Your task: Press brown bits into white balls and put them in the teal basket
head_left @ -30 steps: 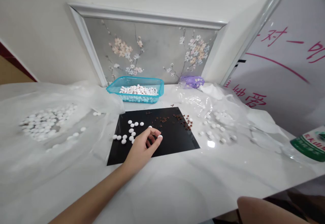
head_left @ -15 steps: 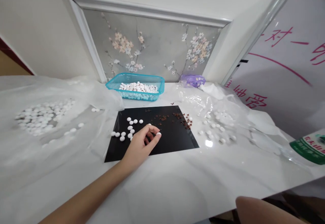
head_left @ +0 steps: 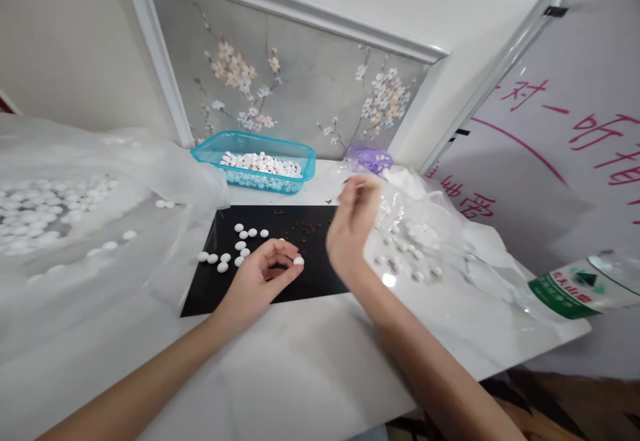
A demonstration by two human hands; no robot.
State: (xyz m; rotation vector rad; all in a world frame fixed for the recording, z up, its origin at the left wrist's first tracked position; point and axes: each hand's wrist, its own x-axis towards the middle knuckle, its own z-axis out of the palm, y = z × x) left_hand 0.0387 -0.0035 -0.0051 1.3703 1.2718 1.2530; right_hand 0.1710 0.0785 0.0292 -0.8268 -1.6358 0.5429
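My left hand (head_left: 263, 269) is over the black mat (head_left: 320, 279), thumb and fingertips pinching a white bead (head_left: 299, 261). The bead is small, round and smooth. Several loose white beads (head_left: 241, 245) lie on the mat to the left of this hand. My right hand (head_left: 354, 217) is raised at the mat's right edge, its fingers bent and smeared by motion. A tiny dark spot shows by its fingertips, too blurred to name. Small reddish-brown pieces (head_left: 309, 228) lie on the mat between the hands; my right hand hides the others.
A blue plastic basket (head_left: 250, 179) with many white beads stands behind the mat. Clear bags with beads lie at left (head_left: 165, 154) and right (head_left: 453, 227). A purple packet (head_left: 370, 159) is at the wall. A labelled bottle (head_left: 570, 292) lies at right, before a whiteboard (head_left: 560, 181).
My right hand has come up from the lower right to the mat's right edge. The left hand keeps its pinch on the bead. The whole view has shifted slightly.
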